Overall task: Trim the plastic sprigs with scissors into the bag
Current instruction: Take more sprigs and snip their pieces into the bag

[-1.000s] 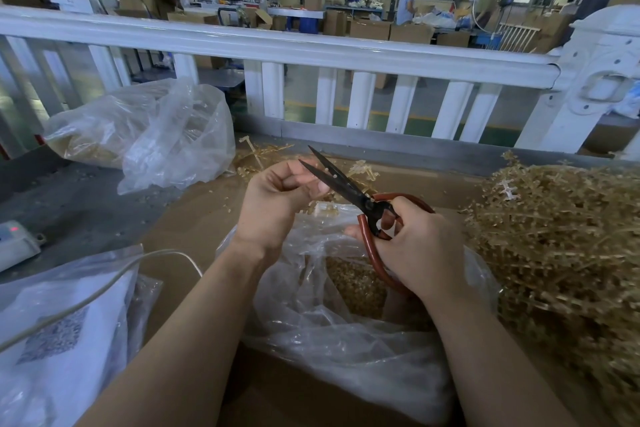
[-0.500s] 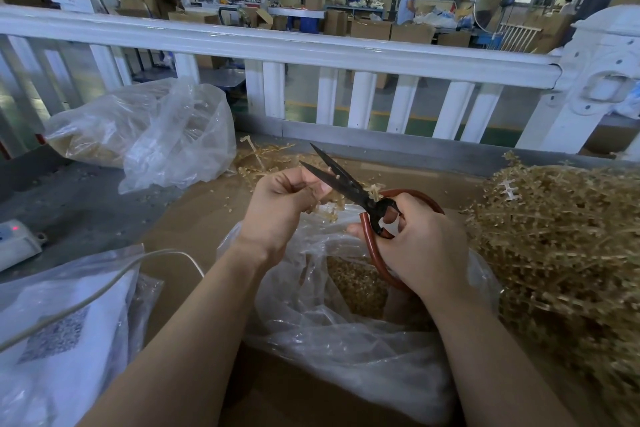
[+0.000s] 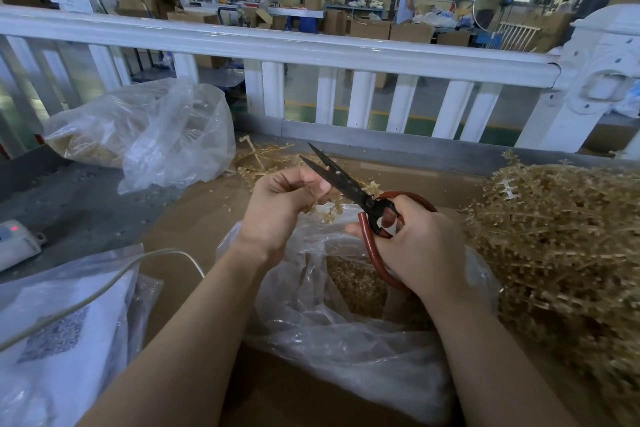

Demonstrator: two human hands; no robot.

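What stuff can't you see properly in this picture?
Head view only:
- The sprig: mostly hidden inside the left hand.
- The scissors: lower red handle covered by the right hand.
- The bag: how full it is, blocked by crinkled plastic and both arms.
- The sprig pile: cut off by the right edge.

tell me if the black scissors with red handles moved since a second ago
Yes, slightly. The black scissors with red handles drifted right and up, toward the white railing, blades open above the clear plastic bag.
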